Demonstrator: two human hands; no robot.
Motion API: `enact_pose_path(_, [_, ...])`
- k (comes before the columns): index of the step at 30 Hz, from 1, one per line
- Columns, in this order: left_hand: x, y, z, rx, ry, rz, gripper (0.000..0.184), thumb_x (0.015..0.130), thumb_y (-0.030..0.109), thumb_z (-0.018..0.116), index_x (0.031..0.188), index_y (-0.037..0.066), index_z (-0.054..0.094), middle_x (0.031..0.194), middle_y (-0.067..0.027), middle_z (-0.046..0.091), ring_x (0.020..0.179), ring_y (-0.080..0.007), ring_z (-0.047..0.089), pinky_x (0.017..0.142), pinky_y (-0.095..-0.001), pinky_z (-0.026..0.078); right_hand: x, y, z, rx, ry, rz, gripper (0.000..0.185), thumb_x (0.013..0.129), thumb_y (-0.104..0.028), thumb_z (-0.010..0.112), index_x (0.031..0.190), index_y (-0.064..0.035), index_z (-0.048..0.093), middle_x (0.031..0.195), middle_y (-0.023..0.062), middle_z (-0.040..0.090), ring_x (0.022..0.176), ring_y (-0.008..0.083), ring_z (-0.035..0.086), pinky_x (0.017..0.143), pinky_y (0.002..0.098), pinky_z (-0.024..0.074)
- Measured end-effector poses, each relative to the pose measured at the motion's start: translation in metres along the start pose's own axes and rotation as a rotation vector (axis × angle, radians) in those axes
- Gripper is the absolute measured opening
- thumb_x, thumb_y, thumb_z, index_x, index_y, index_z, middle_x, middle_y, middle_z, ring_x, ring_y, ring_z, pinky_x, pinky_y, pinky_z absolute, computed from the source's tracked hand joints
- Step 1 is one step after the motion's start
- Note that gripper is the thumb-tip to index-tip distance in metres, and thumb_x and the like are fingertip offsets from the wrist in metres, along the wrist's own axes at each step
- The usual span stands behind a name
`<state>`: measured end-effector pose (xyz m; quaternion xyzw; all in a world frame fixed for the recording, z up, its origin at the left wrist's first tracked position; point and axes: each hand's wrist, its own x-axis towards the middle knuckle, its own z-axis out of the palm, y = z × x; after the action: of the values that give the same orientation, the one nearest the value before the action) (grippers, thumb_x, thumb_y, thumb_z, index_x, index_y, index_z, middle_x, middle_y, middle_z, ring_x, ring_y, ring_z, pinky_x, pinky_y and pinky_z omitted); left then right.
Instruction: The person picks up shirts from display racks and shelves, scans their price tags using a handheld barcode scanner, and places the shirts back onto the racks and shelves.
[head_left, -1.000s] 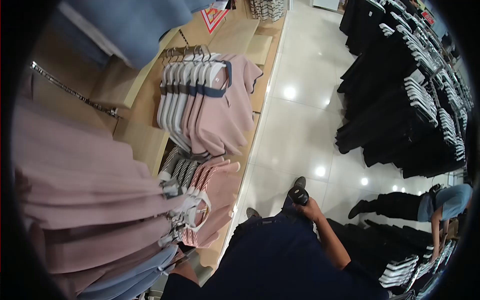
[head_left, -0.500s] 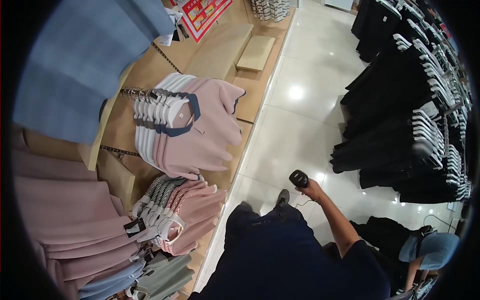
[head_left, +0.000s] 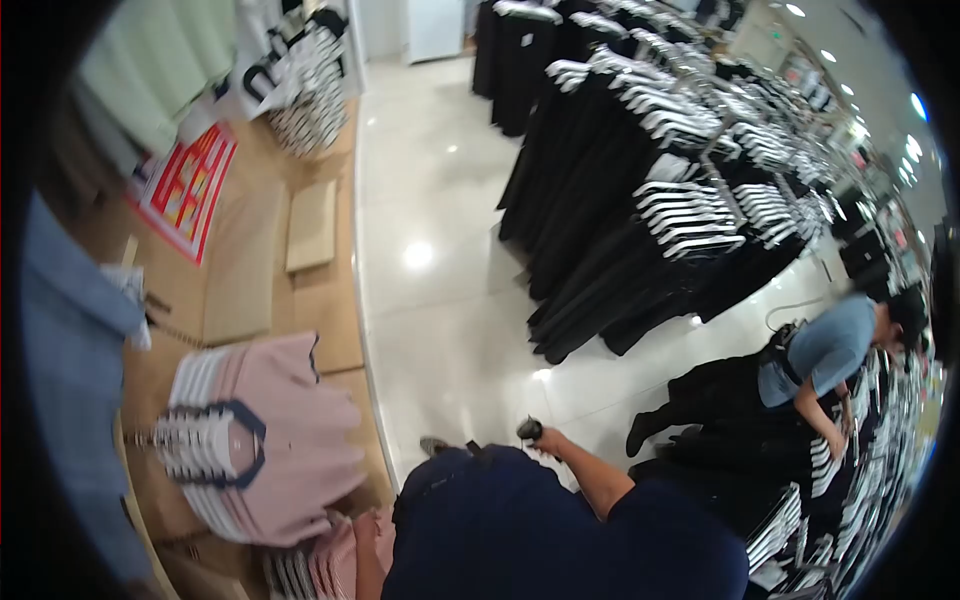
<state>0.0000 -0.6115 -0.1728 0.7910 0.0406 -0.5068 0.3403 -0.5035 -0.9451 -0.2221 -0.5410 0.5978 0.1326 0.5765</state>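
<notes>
My right hand [head_left: 546, 441] is closed around a black handheld scanner [head_left: 529, 429], held out over the floor in front of my body. At the lower left, my left hand [head_left: 368, 535] is low beside the pink striped shirts [head_left: 335, 560]. Its fingers are too small and unclear to read, and I cannot tell whether it touches the cloth. Just above it, pink polo shirts [head_left: 300, 440] with dark collars hang on white hangers from a wall rail.
Wooden display boards [head_left: 312, 225] and a red-and-white sign [head_left: 190, 190] line the left wall, near a blue garment [head_left: 75, 370]. Racks of black garments [head_left: 600, 190] stand across the tiled aisle [head_left: 430, 320]. A person in a blue shirt [head_left: 825, 345] bends over a rack at right.
My view has swung right and up, so the racks and the other person show more fully. My left forearm has come into view by the striped shirts. The scanner stays in my right hand.
</notes>
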Motion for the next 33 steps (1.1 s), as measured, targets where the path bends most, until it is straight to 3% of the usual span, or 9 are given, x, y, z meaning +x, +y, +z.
enact_pose_path(1, [0.039, -0.002, -0.001, -0.009, -0.115, 0.046, 0.025, 0.094, 0.02, 0.061, 0.074, 0.004, 0.062, 0.058, -0.0066, 0.052, 0.041, -0.0183, 0.05, 0.038, -0.0357, 0.042, -0.017, 0.006, -0.001, -0.013, -0.045, 0.134, 0.035, 0.082, -0.034, 0.078, 0.097, -0.0039, 0.068, 0.081, 0.0098, 0.068, 0.062, 0.0218, 0.065, 0.051, 0.0373, 0.0519])
enact_pose_path(3, [0.043, 0.047, 0.016, 0.444, -0.145, 0.193, 0.024, 0.094, 0.019, 0.061, 0.073, 0.006, 0.06, 0.056, -0.006, 0.051, 0.041, -0.0182, 0.049, 0.037, -0.0351, 0.04, 0.003, 0.073, 0.015, 0.214, -0.177, 0.363, 0.031, 0.093, -0.028, 0.069, 0.119, -0.0108, 0.067, 0.11, 0.0144, 0.069, 0.074, 0.027, 0.068, 0.059, 0.0379, 0.0523])
enact_pose_path(7, [0.061, 0.129, 0.055, 0.233, -0.243, 0.051, 0.015, 0.091, 0.016, 0.064, 0.082, 0.004, 0.063, 0.059, -0.0056, 0.056, 0.041, -0.0151, 0.048, 0.037, -0.0314, 0.038, -0.079, 0.066, 0.031, 0.271, 0.082, 0.399, 0.04, 0.086, -0.035, 0.075, 0.106, -0.0004, 0.068, 0.092, 0.0127, 0.071, 0.073, 0.0226, 0.068, 0.061, 0.0363, 0.0553])
enact_pose_path(10, [0.086, 0.17, 0.077, 0.406, -0.342, 0.309, 0.015, 0.091, 0.018, 0.064, 0.089, 0.003, 0.066, 0.057, -0.0058, 0.055, 0.041, -0.0128, 0.047, 0.036, -0.0294, 0.036, -0.094, 0.061, 0.055, 0.465, 0.202, 0.314, 0.034, 0.084, -0.029, 0.078, 0.099, -0.001, 0.068, 0.081, 0.0095, 0.067, 0.066, 0.0202, 0.065, 0.057, 0.0351, 0.0538])
enact_pose_path(16, [0.108, 0.216, 0.096, 0.29, -0.392, 0.445, 0.022, 0.094, 0.02, 0.06, 0.09, -0.001, 0.067, 0.052, -0.0032, 0.05, 0.039, -0.0118, 0.044, 0.033, -0.0267, 0.031, -0.052, 0.008, 0.018, 0.438, 0.219, 0.264, 0.029, 0.082, -0.032, 0.08, 0.089, -0.0067, 0.069, 0.072, 0.0047, 0.063, 0.059, 0.0173, 0.062, 0.05, 0.0313, 0.0505])
enact_pose_path(20, [0.103, 0.191, 0.084, 0.113, -0.354, 0.406, 0.018, 0.092, 0.016, 0.061, 0.089, -0.001, 0.066, 0.052, -0.0047, 0.049, 0.037, -0.0152, 0.044, 0.033, -0.0317, 0.033, -0.026, -0.103, -0.048, 0.121, 0.421, 0.024, 0.028, 0.079, -0.034, 0.078, 0.086, -0.0081, 0.07, 0.069, 0.0049, 0.066, 0.058, 0.017, 0.065, 0.052, 0.0315, 0.0527])
enact_pose_path(27, [0.105, 0.188, 0.106, 0.141, -0.294, 0.24, 0.016, 0.089, 0.013, 0.06, 0.095, -0.001, 0.066, 0.063, -0.0092, 0.054, 0.047, -0.0195, 0.049, 0.039, -0.0352, 0.038, 0.004, -0.342, -0.087, 0.076, 0.32, -0.534, 0.039, 0.08, -0.033, 0.077, 0.106, -0.0056, 0.068, 0.079, 0.0071, 0.068, 0.067, 0.0148, 0.065, 0.059, 0.0318, 0.0537])
enact_pose_path(31, [0.116, 0.227, 0.118, 0.075, -0.19, 0.28, 0.018, 0.087, 0.011, 0.06, 0.099, 0.0, 0.066, 0.07, -0.0118, 0.057, 0.052, -0.0219, 0.053, 0.043, -0.0372, 0.041, 0.017, -0.437, -0.066, -0.154, -0.038, -0.606, 0.05, 0.08, -0.038, 0.079, 0.114, -0.0041, 0.064, 0.083, 0.0102, 0.069, 0.074, 0.0218, 0.066, 0.074, 0.0367, 0.0535])
enact_pose_path(33, [0.118, 0.238, 0.118, 0.016, -0.109, 0.292, 0.019, 0.086, 0.011, 0.06, 0.101, 0.0, 0.066, 0.073, -0.0131, 0.058, 0.055, -0.0231, 0.055, 0.044, -0.0382, 0.043, 0.056, -0.447, -0.048, -0.313, -0.14, -0.734, 0.052, 0.08, -0.037, 0.08, 0.118, -0.0051, 0.063, 0.084, 0.0098, 0.07, 0.072, 0.0226, 0.067, 0.073, 0.0372, 0.0539])
